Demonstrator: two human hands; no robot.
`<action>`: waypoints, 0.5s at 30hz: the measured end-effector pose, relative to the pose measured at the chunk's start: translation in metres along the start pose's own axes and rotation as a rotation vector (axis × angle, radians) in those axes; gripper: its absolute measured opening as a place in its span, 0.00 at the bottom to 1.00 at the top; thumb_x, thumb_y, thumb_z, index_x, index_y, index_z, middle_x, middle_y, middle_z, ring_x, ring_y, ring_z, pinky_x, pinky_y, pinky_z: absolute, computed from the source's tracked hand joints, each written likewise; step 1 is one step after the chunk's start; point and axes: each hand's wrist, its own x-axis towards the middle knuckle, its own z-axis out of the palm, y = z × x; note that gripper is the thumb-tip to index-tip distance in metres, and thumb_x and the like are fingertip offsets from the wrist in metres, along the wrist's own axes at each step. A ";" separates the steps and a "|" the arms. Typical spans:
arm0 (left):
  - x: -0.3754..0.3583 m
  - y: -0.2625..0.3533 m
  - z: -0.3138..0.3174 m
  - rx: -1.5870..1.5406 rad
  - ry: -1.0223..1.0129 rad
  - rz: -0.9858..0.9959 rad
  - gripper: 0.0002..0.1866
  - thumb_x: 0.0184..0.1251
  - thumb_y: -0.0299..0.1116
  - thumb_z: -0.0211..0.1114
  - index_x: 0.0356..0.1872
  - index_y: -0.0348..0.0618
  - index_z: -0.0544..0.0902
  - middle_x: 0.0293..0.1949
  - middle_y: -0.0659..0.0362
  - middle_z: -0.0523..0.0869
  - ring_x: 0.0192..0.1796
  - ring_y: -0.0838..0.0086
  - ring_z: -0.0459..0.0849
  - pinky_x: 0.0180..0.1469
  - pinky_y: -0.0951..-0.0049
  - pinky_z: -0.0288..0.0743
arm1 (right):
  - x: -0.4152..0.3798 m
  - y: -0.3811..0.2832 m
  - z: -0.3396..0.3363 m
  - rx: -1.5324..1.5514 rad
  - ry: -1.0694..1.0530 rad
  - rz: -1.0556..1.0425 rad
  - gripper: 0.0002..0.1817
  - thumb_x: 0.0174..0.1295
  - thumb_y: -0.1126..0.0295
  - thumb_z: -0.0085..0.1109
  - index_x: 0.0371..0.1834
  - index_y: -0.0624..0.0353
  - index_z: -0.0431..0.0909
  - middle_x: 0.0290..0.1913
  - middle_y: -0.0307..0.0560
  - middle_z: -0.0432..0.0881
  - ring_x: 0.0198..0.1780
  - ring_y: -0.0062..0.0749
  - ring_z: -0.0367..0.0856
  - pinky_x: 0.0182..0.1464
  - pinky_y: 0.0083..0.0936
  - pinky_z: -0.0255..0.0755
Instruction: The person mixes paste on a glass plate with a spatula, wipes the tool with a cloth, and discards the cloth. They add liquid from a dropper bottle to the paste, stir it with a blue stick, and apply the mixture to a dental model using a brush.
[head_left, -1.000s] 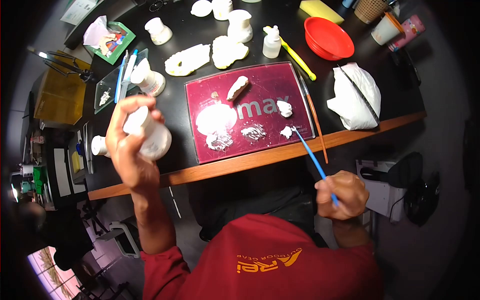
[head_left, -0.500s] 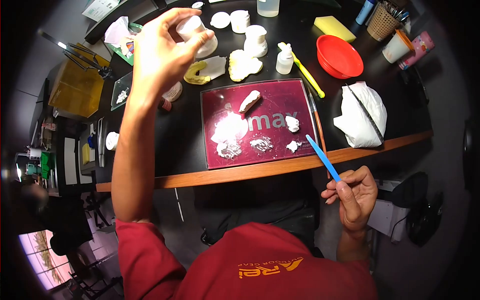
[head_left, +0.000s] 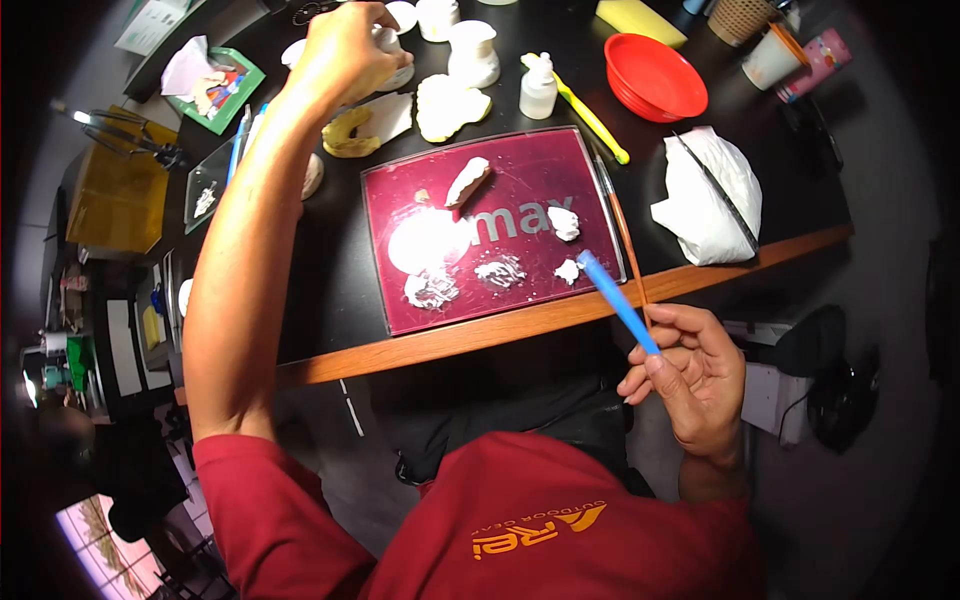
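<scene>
My left hand (head_left: 345, 50) reaches to the back left of the table, its fingers closed around a small white jar (head_left: 398, 72) that they partly cover. Between the fingers and thumb of my right hand (head_left: 695, 375) is a flat blue spatula (head_left: 622, 305), held over the table's front edge. Its tip is near a small white lump (head_left: 568, 271) on the maroon board (head_left: 540, 170). A larger white lump (head_left: 564, 223), smeared white paste (head_left: 500, 270) and an off-white, tooth-like piece (head_left: 468, 182) also lie on the board.
Behind the board are yellowish dental casts (head_left: 450, 108), a white jar (head_left: 473, 58) and a dropper bottle (head_left: 538, 88). A yellow-handled brush (head_left: 595, 125), red bowl (head_left: 655, 80) and sponge (head_left: 640, 22) lie to the right. A dark tool rests on crumpled white tissue (head_left: 715, 220).
My left hand has carried the white jar back towards the other jars. The whole view has shifted slightly. My right hand keeps the blue spatula near the board's right corner.
</scene>
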 end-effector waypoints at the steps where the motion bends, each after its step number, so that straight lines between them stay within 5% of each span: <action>1: -0.002 0.000 0.000 -0.010 -0.014 -0.001 0.29 0.58 0.41 0.82 0.62 0.44 0.88 0.60 0.42 0.90 0.62 0.51 0.90 0.68 0.58 0.80 | 0.000 -0.002 0.000 -0.050 0.007 0.011 0.21 0.76 0.84 0.52 0.71 0.75 0.71 0.42 0.52 0.83 0.36 0.27 0.90 0.36 0.18 0.85; 4: -0.009 0.002 -0.007 -0.090 0.011 0.029 0.32 0.59 0.39 0.81 0.66 0.40 0.85 0.59 0.42 0.90 0.61 0.52 0.91 0.68 0.59 0.81 | 0.001 -0.003 0.004 -0.176 0.044 -0.016 0.22 0.75 0.84 0.48 0.70 0.71 0.77 0.38 0.43 0.78 0.27 0.18 0.81 0.28 0.15 0.73; 7: -0.032 0.015 -0.038 0.023 0.225 0.212 0.28 0.65 0.34 0.77 0.65 0.37 0.85 0.61 0.41 0.89 0.64 0.57 0.90 0.68 0.66 0.80 | 0.004 -0.001 0.002 -0.421 0.011 -0.115 0.23 0.72 0.86 0.50 0.68 0.68 0.79 0.38 0.46 0.79 0.27 0.21 0.79 0.27 0.19 0.71; 11: -0.113 0.054 -0.102 -0.298 0.289 0.198 0.19 0.72 0.22 0.69 0.62 0.31 0.85 0.62 0.46 0.89 0.70 0.64 0.85 0.71 0.66 0.77 | 0.007 -0.002 0.010 -0.688 0.097 -0.362 0.25 0.65 0.88 0.51 0.64 0.65 0.84 0.39 0.49 0.81 0.31 0.26 0.79 0.27 0.24 0.69; 15: -0.196 0.055 -0.100 -0.572 0.354 0.106 0.15 0.71 0.14 0.65 0.57 0.26 0.85 0.55 0.48 0.89 0.59 0.67 0.88 0.65 0.67 0.79 | 0.009 -0.003 0.012 -0.789 0.159 -0.436 0.21 0.67 0.89 0.55 0.60 0.65 0.87 0.37 0.47 0.79 0.29 0.24 0.77 0.27 0.23 0.69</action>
